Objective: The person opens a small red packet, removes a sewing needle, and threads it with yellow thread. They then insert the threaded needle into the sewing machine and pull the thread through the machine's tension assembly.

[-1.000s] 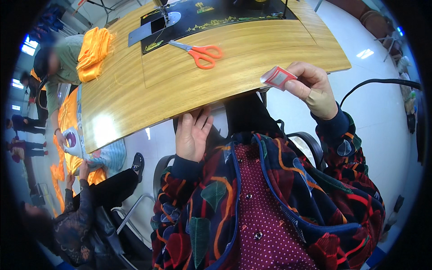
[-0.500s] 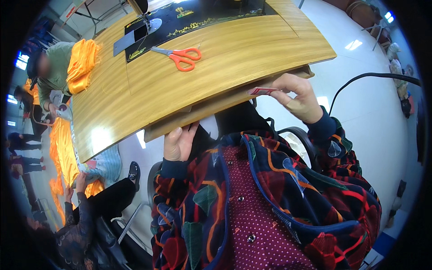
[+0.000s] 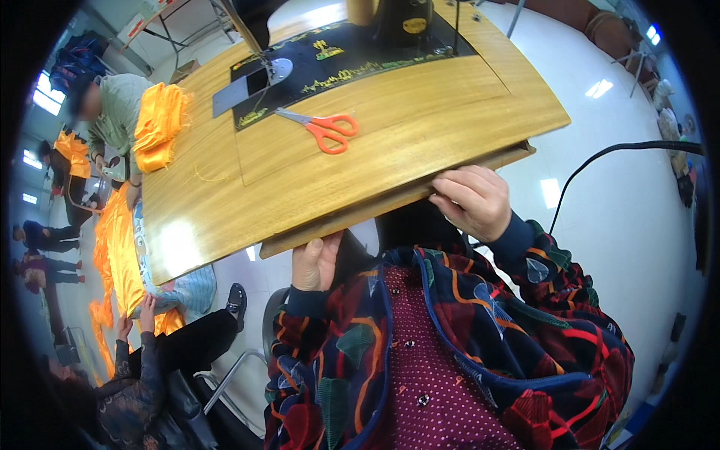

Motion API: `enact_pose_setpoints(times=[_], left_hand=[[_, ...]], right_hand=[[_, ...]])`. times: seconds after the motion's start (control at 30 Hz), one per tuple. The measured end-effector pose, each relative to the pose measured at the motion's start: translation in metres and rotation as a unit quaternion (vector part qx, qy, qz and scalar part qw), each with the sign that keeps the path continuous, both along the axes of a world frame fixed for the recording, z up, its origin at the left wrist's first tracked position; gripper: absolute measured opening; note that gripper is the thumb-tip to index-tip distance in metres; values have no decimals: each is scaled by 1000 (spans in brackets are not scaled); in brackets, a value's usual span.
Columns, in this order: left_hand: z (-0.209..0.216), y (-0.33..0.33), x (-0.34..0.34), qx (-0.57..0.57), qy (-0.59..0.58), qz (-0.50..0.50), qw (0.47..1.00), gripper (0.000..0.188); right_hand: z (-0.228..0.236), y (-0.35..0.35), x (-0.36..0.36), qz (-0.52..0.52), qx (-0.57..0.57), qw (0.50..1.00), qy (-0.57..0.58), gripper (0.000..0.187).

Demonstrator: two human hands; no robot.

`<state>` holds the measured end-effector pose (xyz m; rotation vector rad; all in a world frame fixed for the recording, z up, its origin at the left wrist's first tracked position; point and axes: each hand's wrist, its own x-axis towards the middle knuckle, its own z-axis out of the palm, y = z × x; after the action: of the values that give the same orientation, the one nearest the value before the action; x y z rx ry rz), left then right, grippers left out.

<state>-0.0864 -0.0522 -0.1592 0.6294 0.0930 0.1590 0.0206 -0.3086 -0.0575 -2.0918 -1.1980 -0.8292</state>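
A shallow wooden drawer (image 3: 360, 215) stands partly pulled out under the front edge of the sewing table (image 3: 300, 187). My left hand (image 3: 316, 264) holds its front near the left end, thumb against the wood and fingers reaching underneath. Toward the right end, my right hand (image 3: 476, 202) is closed with curled fingers over the drawer's front. Whether it also holds something small cannot be seen. On the tabletop lies a pair of scissors with orange handles (image 3: 328, 131), beside the black bed of a sewing machine (image 3: 322, 64). The drawer's inside is hidden.
A folded stack of orange cloth (image 3: 160, 127) sits at the table's left end. Beyond it, a person in a green top (image 3: 120, 105) and a seated person (image 3: 135, 382) handle long orange cloth (image 3: 118, 247). A black cable (image 3: 600, 154) arches at the right.
My right hand has come down and inward to the drawer's front. The small red-and-white packet it held is out of sight. My left hand stays at the drawer; the whole view has shifted.
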Motion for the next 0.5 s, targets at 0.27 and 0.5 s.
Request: enact_pose_setpoints(times=[0.27, 0.5], left_hand=[[3, -6, 13, 140, 135, 64, 979, 52], [53, 2, -4, 318, 167, -239, 902, 12]], right_hand=[[51, 7, 35, 21, -4, 999, 24, 20], [67, 51, 109, 85, -144, 979, 115, 12]])
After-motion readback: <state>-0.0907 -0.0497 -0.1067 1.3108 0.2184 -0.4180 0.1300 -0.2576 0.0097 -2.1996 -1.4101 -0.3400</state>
